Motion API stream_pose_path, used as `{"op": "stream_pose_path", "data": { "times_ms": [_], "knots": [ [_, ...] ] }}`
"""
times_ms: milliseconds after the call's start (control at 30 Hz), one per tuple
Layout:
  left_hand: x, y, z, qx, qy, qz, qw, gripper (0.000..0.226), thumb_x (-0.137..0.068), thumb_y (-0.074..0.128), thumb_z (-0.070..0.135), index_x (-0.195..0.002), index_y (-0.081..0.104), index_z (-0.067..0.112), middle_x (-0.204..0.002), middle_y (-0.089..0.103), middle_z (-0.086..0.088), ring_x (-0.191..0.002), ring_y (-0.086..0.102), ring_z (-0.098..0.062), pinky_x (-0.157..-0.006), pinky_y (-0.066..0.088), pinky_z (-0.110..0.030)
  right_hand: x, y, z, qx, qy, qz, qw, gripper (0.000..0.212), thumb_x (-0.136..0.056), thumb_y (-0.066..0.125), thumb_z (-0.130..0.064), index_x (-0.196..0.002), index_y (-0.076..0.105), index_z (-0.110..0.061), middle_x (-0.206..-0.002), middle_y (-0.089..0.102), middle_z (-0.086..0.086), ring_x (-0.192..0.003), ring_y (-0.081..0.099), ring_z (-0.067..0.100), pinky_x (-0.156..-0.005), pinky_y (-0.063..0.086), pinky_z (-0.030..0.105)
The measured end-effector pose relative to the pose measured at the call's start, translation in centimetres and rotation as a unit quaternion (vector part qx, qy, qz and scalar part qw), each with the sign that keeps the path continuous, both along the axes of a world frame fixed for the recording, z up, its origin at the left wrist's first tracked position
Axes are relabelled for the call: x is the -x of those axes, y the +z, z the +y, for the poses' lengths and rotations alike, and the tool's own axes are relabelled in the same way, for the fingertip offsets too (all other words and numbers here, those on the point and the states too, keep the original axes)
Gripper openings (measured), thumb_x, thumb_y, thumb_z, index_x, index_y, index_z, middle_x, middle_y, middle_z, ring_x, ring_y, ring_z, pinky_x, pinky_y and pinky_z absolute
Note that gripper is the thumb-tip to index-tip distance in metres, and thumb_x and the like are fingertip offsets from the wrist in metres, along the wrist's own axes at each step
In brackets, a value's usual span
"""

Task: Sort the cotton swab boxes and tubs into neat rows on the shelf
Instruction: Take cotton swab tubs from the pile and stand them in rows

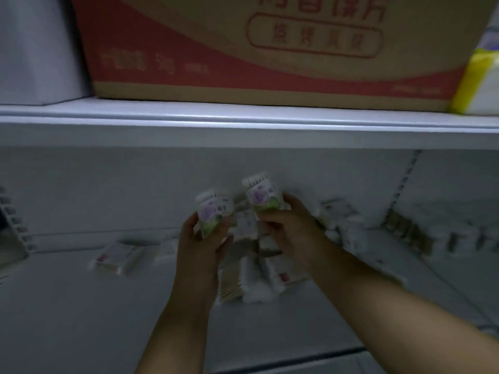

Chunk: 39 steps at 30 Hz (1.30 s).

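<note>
My left hand [201,240] grips left box [213,211], right hand [287,221] grips right box [262,197], both held over loose packs [259,279] on the shelf [81,306]. Probably light, thin card, crushable; I'd hold the sides gently.

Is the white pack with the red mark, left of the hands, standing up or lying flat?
Lying flat: the white cotton swab pack with a red mark rests on its broad side on the white shelf.
</note>
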State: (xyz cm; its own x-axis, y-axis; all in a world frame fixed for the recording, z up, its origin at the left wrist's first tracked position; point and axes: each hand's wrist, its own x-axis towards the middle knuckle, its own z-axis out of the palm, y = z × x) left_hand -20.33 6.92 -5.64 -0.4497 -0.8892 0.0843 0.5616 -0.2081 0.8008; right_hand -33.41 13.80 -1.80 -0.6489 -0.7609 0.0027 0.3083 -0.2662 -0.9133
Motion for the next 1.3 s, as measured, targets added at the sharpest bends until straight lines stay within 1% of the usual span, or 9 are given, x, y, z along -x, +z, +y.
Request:
{"op": "stream_pose_path", "data": {
  "times_ms": [133,300,400,467,567,667,1000,1200,1300],
  "knots": [
    [4.7,1.2,4.6,0.028,-0.075,0.005,0.997,0.057,-0.068,0.073,0.011,-0.122,0.055,0.012,-0.11,0.07,-0.009,-0.098,0.068,-0.024,-0.071,0.056,-0.029,3.3,0.8,6.1,0.005,-0.017,0.059,0.998,0.029,-0.075,0.06,0.017,-0.093,0.065,-0.005,-0.091,0.07,0.013,-0.081,0.067,0.021,-0.074,0.056,0.028],
    [11.7,1.6,12.5,0.083,-0.142,-0.048,0.985,0.035,-0.069,0.074,-0.001,-0.099,0.065,0.016,-0.095,0.073,-0.005,-0.085,0.069,-0.019,-0.074,0.053,-0.033,8.9,0.8,15.7,-0.066,-0.129,0.075,0.987,0.035,-0.071,0.067,0.016,-0.094,0.058,-0.009,-0.096,0.066,0.014,-0.081,0.064,0.024,-0.082,0.054,0.041],
    [16.4,1.5,19.4,0.069,-0.177,-0.046,0.981,0.034,-0.074,0.066,-0.011,-0.094,0.064,0.015,-0.088,0.073,-0.002,-0.078,0.069,-0.014,-0.068,0.055,-0.029,12.5,0.4,23.0,-0.062,-0.165,0.073,0.982,0.037,-0.071,0.066,0.017,-0.096,0.057,-0.008,-0.098,0.066,0.014,-0.079,0.065,0.021,-0.073,0.057,0.035],
    [19.3,1.5,24.4,0.074,-0.199,-0.048,0.976,0.031,-0.075,0.063,-0.014,-0.09,0.065,0.014,-0.081,0.074,0.001,-0.073,0.069,-0.011,-0.064,0.056,-0.023,15.1,0.4,28.4,-0.07,-0.185,0.08,0.977,0.043,-0.074,0.066,0.014,-0.111,0.054,-0.003,-0.105,0.064,0.018,-0.085,0.063,0.024,-0.074,0.055,0.035],
    [23.4,1.5,31.7,0.061,-0.23,-0.048,0.97,0.033,-0.075,0.063,-0.014,-0.098,0.063,0.009,-0.09,0.071,-0.007,-0.079,0.068,-0.016,-0.069,0.057,-0.024,19.2,0.4,36.5,-0.06,-0.217,0.057,0.973,0.052,-0.077,0.065,0.011,-0.124,0.046,0.002,-0.113,0.06,0.022,-0.089,0.06,0.025,-0.076,0.054,0.035],
    [27.3,1.0,38.8,0.013,-0.273,-0.034,0.961,0.04,-0.075,0.063,-0.012,-0.111,0.056,0.004,-0.099,0.066,-0.015,-0.081,0.065,-0.021,-0.067,0.057,-0.024,22.2,-0.1,43.7,-0.045,-0.25,0.031,0.967,0.047,-0.081,0.063,0.007,-0.123,0.045,0.002,-0.112,0.058,0.021,-0.079,0.06,0.019,-0.061,0.056,0.023],
    [38.6,-0.2,54.4,0.004,-0.374,-0.057,0.926,0.036,-0.077,0.066,-0.005,-0.11,0.057,0.006,-0.098,0.067,-0.012,-0.078,0.066,-0.018,-0.066,0.057,-0.025,30.9,-2.0,60.7,-0.1,-0.347,0.064,0.93,0.042,-0.078,0.075,-0.012,-0.114,0.053,-0.013,-0.109,0.067,0.006,-0.097,0.064,0.02,-0.076,0.052,0.034],
    [47.9,-1.7,60.4,-0.023,-0.411,-0.042,0.91,0.032,-0.078,0.063,-0.009,-0.106,0.057,0.005,-0.096,0.066,-0.011,-0.074,0.068,-0.015,-0.062,0.056,-0.025,38.6,-4.5,67.0,-0.105,-0.413,0.07,0.902,0.051,-0.074,0.078,-0.007,-0.118,0.053,-0.009,-0.111,0.067,0.006,-0.096,0.066,0.018,-0.079,0.055,0.034],
    [53.8,-2.8,62.8,-0.046,-0.426,-0.047,0.902,0.03,-0.078,0.062,-0.011,-0.103,0.057,0.005,-0.097,0.066,-0.014,-0.074,0.068,-0.017,-0.065,0.058,-0.028,44.6,-5.2,69.6,-0.113,-0.43,0.054,0.894,0.041,-0.071,0.077,-0.001,-0.104,0.059,-0.015,-0.1,0.068,0.005,-0.084,0.068,0.016,-0.064,0.055,0.027]
  ]
}}
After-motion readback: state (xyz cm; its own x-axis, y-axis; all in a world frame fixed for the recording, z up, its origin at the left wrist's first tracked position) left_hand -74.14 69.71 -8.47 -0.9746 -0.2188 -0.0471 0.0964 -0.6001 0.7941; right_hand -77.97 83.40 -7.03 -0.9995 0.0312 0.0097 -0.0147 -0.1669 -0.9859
